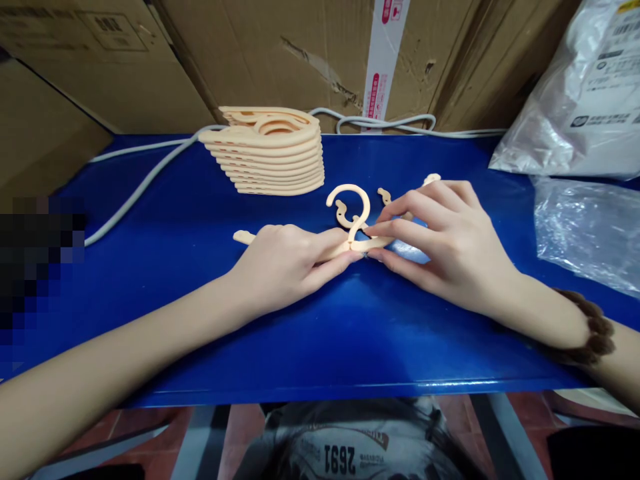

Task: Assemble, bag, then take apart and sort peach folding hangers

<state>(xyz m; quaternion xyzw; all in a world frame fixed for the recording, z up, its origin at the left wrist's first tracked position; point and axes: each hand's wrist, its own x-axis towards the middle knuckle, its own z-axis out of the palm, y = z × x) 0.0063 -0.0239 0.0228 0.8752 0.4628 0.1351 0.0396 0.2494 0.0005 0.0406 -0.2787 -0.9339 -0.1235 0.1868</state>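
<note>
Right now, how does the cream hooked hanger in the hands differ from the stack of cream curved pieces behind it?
The cream hooked hanger is held in the left hand and right hand; the stack of cream curved pieces rests untouched on the blue table.
The hanger shows one hook; the stack shows many layers.
Hands partly hide the hanger, not the stack.
Both are cream.

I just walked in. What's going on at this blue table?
A person's left hand and right hand both grip a cream hanger near its middle, fingers meeting just below the upright hook. Behind it, a stack of similar cream pieces rests on the blue table, in front of some cardboard. Clear plastic lies at the right.
</note>
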